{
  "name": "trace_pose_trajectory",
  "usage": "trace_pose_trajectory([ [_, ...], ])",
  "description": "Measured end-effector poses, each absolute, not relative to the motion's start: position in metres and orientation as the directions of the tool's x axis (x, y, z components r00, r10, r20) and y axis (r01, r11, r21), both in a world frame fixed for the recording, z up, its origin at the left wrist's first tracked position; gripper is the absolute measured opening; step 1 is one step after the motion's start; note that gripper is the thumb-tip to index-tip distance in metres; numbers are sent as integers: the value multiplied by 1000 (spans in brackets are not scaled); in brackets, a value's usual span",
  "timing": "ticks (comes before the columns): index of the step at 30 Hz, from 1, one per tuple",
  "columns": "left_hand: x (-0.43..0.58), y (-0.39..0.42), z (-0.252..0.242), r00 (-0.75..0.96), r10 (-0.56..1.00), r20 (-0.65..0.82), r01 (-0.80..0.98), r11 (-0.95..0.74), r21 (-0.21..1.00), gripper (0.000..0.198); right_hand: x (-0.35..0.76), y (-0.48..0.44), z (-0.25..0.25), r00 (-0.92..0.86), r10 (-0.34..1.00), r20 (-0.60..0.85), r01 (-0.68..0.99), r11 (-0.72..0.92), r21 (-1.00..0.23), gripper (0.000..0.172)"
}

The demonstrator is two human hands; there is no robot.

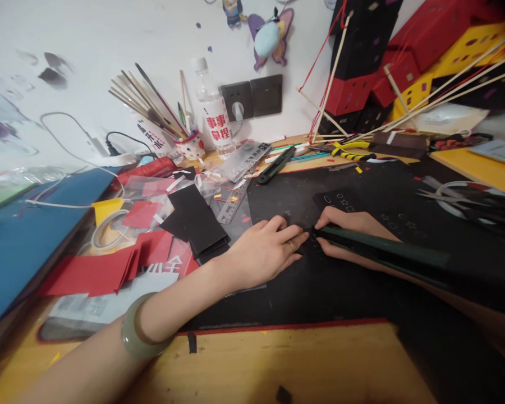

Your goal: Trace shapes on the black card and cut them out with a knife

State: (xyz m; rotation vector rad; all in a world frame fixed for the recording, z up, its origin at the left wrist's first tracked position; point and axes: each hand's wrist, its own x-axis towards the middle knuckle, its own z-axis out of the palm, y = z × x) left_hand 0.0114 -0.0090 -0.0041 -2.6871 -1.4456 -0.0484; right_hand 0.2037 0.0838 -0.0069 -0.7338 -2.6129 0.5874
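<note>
My left hand (273, 247) lies palm down with its fingers stretched out, pressing on black card on the dark cutting mat (244, 306). A ring and a bangle (141, 325) show on this arm. In my right hand (345, 224) is a long dark green-black tool (387, 247), pinched near its tip, which meets the card by my left fingertips. Its exact kind I cannot make out. The black card (326, 197) shows pale outlines of circles, stars and squares, partly hidden under the right hand. More faint outlines (410, 227) lie to the right.
Black card pieces (197, 219), red paper (96, 269) and a tape roll (107, 227) crowd the left. Behind are a ruler (244, 160), a utility knife (276, 165), a bottle (214, 118) and yellow-handled pliers (353, 148). Scissors (450, 196) lie right, below stacked boxes (404, 67).
</note>
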Motion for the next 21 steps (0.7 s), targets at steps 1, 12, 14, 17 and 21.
trace_pose_trajectory([
  [1,12,-9,-4,551,832,70,834,-547,-67,42,205,83,-8,-810,538,234,390,791,-471,14],
  [12,12,-9,-2,545,836,59,838,-540,-82,42,206,83,-13,-804,516,295,381,829,-409,14],
  [14,12,-9,-2,544,837,59,839,-539,-83,42,206,83,-12,-808,499,312,364,840,-402,14],
  [17,12,-9,-2,542,838,58,839,-537,-84,42,206,82,-10,-805,478,350,346,859,-377,13],
  [21,12,-9,-2,543,837,68,839,-537,-87,43,204,80,-8,-800,446,401,312,880,-357,12],
])
